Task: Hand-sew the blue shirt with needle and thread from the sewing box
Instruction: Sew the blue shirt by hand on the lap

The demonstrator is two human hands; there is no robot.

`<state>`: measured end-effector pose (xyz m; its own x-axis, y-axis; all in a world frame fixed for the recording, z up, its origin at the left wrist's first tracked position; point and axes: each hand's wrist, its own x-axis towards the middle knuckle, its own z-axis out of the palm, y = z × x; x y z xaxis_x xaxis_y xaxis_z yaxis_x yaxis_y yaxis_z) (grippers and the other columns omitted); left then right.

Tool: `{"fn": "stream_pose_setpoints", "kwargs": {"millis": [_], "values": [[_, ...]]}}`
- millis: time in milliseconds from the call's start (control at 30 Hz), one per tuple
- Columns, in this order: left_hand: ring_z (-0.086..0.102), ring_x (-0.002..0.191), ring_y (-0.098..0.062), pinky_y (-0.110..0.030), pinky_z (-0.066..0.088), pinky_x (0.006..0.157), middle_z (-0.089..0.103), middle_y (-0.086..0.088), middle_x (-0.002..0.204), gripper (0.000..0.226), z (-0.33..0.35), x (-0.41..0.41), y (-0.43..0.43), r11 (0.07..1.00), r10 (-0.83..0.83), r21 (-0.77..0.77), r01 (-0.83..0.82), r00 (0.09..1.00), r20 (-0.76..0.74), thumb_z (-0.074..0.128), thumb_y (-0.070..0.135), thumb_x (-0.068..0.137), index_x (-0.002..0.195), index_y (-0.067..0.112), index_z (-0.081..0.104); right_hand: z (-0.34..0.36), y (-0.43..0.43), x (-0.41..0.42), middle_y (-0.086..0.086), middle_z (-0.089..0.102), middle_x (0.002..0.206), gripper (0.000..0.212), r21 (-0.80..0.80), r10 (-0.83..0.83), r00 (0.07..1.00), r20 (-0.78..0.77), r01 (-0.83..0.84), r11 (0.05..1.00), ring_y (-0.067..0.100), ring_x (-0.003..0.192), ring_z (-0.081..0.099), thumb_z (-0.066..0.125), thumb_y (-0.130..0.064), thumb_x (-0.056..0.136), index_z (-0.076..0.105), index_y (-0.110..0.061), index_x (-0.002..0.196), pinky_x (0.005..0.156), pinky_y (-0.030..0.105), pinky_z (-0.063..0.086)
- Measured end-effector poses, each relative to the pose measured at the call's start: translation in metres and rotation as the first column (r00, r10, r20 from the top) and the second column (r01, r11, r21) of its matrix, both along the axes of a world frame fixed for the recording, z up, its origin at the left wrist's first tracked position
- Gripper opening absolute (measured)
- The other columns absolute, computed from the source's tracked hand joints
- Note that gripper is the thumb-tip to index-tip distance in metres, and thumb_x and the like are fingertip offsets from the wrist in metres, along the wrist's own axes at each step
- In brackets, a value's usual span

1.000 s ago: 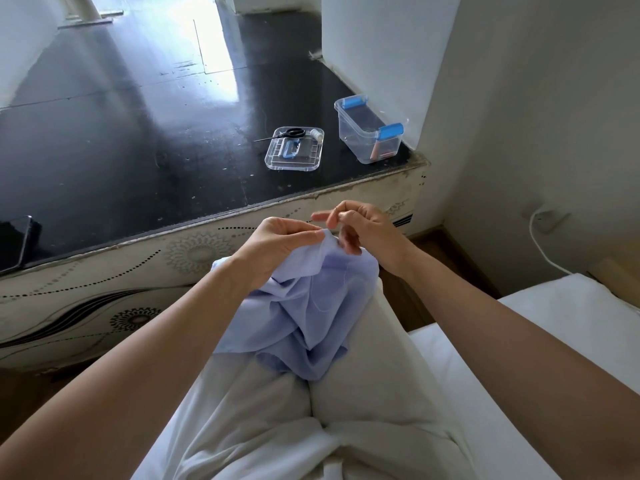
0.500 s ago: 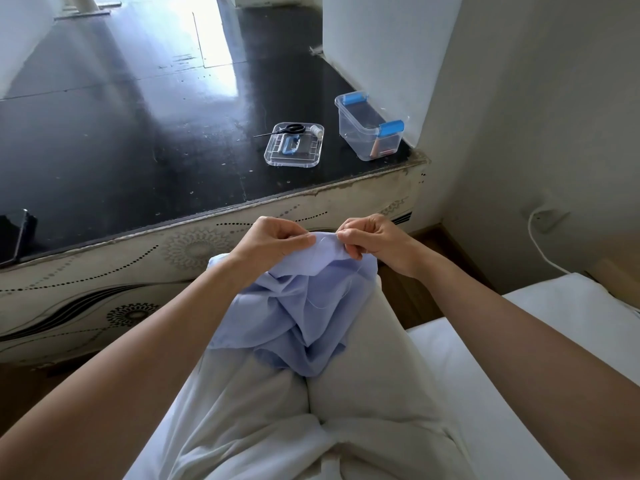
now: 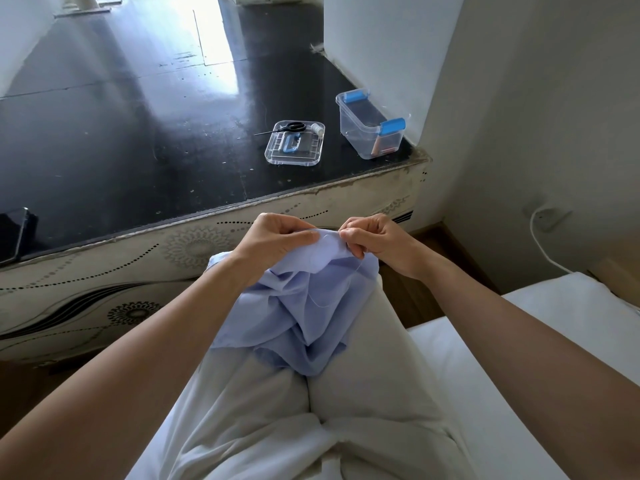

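Observation:
The light blue shirt [image 3: 301,317] lies bunched on my lap over white trousers. My left hand [image 3: 273,240] grips its raised top fold from the left. My right hand [image 3: 374,239] pinches the same fold from the right with curled fingers; the needle is too small to make out. A thin white thread [image 3: 320,299] loops down over the cloth. On the black platform ahead stand the clear sewing box [image 3: 372,128] with blue clips and its lid [image 3: 294,147], which carries black scissors [image 3: 292,127] and a white thread spool [image 3: 317,128].
The black platform [image 3: 138,140] has a patterned front edge just beyond my knees. A dark phone [image 3: 15,233] lies at its left edge. A white cable [image 3: 540,240] hangs on the right wall. White bedding [image 3: 540,341] lies to my right.
My right hand came down from above the fold, fingers loosening from spread to curled, and now pinches the cloth edge close to my left hand. The left hand kept its grip.

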<state>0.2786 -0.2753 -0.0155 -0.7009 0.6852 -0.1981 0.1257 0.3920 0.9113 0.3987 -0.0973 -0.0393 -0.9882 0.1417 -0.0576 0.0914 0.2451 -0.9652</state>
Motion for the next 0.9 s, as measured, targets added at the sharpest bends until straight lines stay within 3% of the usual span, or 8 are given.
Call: {"fn": "stream_pose_setpoints", "kwargs": {"millis": [600,767,900], "values": [[0.059,0.065,-0.002,-0.015,0.047,0.059,0.07,0.001,0.073,0.006,0.0015,0.0026,0.0041,1.0,0.015,0.011,-0.015,1.0,-0.025,0.073,0.016,0.085,0.087,0.014,0.078,-0.0001,0.0,0.0004,0.022,0.048,0.081,0.043,0.057,-0.029,0.999,0.014,0.028,0.998,0.025,0.079,0.046,0.047,-0.015,0.102,0.053,-0.008,0.06,0.073,0.032,0.042],[0.058,0.063,-0.001,-0.014,0.046,0.057,0.069,0.002,0.07,0.008,0.003,0.0032,0.0042,1.0,0.004,0.005,-0.004,1.0,-0.028,0.073,0.016,0.085,0.088,0.012,0.078,0.0023,-0.0033,-0.0015,0.006,0.049,0.077,0.044,0.074,-0.036,0.999,0.012,0.035,0.997,0.016,0.072,0.047,0.049,-0.01,0.1,0.053,-0.014,0.056,0.065,0.02,0.042],[0.055,0.06,-0.001,-0.014,0.044,0.055,0.067,0.004,0.067,0.007,0.0034,0.0028,0.005,1.0,0.004,-0.009,-0.004,0.999,-0.042,0.074,0.019,0.084,0.085,0.013,0.078,0.0026,-0.0046,-0.002,0.006,0.048,0.077,0.043,0.071,-0.024,1.0,-0.004,0.025,0.997,0.018,0.072,0.046,0.049,-0.01,0.1,0.053,-0.014,0.057,0.065,0.018,0.041]]}}
